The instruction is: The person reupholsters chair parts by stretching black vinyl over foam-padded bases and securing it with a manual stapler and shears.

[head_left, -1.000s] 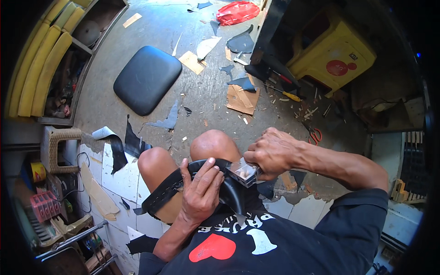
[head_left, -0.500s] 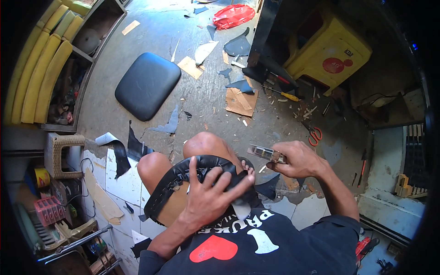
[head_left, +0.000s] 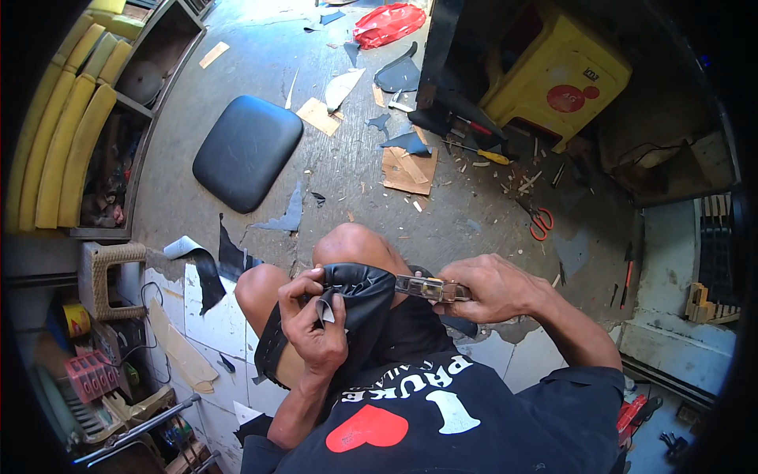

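On my lap lies a seat pad with a tan board (head_left: 290,365) underside and a black leatherette cover (head_left: 365,294) folded over its rim. My left hand (head_left: 316,328) is closed on the cover's loose edge, which it bunches up; a pale bit of the backing shows between the fingers. At the pad's right edge my right hand (head_left: 496,288) is wrapped round a metal staple gun (head_left: 433,287). The staple gun's nose meets the gathered black cover. Part of the board is hidden by my left hand and forearm.
A black padded seat (head_left: 249,154) rests on the floor ahead, with scraps around it. Orange-handled scissors (head_left: 541,223) and a yellow-handled screwdriver (head_left: 493,157) lie to the right. Beyond them is a yellow plastic stool (head_left: 553,87). Yellow foam pads (head_left: 83,150) stand at left.
The staple gun has come left from beside the pad to the cover's edge. My left hand, earlier spread across the pad, now grips and bunches the cover.
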The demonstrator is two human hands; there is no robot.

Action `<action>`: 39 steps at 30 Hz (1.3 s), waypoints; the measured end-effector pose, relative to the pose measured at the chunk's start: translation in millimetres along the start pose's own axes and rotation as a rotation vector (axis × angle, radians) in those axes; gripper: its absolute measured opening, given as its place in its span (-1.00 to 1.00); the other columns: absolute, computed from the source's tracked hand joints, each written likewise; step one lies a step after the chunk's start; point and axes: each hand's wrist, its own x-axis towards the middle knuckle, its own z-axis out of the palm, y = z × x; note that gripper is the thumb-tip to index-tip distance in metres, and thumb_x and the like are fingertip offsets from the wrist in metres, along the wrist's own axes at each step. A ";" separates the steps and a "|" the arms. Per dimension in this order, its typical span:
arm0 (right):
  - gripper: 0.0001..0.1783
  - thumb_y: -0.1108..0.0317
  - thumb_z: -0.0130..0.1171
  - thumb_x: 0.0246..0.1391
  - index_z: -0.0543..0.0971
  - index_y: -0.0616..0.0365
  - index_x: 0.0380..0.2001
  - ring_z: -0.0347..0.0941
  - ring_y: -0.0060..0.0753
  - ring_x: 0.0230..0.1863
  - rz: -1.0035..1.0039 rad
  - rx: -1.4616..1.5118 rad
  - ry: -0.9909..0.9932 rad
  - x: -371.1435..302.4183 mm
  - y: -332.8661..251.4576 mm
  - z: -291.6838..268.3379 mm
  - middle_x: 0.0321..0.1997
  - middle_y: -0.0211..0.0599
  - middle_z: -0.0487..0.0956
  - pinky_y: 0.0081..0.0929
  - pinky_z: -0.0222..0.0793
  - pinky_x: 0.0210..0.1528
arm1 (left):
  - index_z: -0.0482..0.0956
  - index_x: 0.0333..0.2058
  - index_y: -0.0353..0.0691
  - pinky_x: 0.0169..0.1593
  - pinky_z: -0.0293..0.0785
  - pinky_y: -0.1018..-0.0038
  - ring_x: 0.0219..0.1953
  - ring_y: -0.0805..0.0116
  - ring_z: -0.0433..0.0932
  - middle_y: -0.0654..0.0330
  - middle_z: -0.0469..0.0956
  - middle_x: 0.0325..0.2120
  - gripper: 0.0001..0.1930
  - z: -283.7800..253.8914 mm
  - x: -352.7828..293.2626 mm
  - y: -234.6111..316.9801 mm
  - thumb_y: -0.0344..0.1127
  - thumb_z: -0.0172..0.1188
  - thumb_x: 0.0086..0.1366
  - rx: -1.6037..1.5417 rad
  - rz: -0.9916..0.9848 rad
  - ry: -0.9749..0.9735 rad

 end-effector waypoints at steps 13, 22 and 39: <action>-0.68 0.14 0.39 -0.10 0.59 0.15 -0.41 0.65 0.12 -0.33 -0.204 -0.495 -0.159 47.4 -1.3 -17.1 -0.42 -0.14 0.65 -0.02 0.52 -0.33 | 0.62 -0.51 -0.42 0.34 0.46 -0.01 0.17 -0.08 0.52 0.02 0.41 -0.17 -0.89 4.5 -12.3 -0.1 -0.50 0.35 0.10 -0.062 0.167 -0.057; -0.73 0.13 0.41 -0.06 0.64 0.08 -0.42 0.63 0.04 -0.41 -0.209 -0.352 0.019 47.6 23.5 6.0 -0.46 -0.19 0.66 -0.05 0.48 -0.39 | 0.65 -0.49 -0.43 0.33 0.47 0.00 0.35 -0.26 0.43 -0.08 0.49 0.00 -0.94 4.4 2.6 0.6 -0.54 0.33 0.08 0.107 0.150 -0.011; -0.69 0.13 0.42 -0.07 0.56 0.11 -0.48 0.62 0.14 -0.44 -0.159 -0.250 0.089 30.4 23.4 33.2 -0.49 -0.10 0.64 -0.02 0.51 -0.39 | 0.67 -0.51 -0.45 0.38 0.45 0.02 0.38 -0.24 0.41 -0.09 0.48 0.02 -0.93 3.7 0.7 -0.6 -0.56 0.24 0.08 -0.090 0.071 0.010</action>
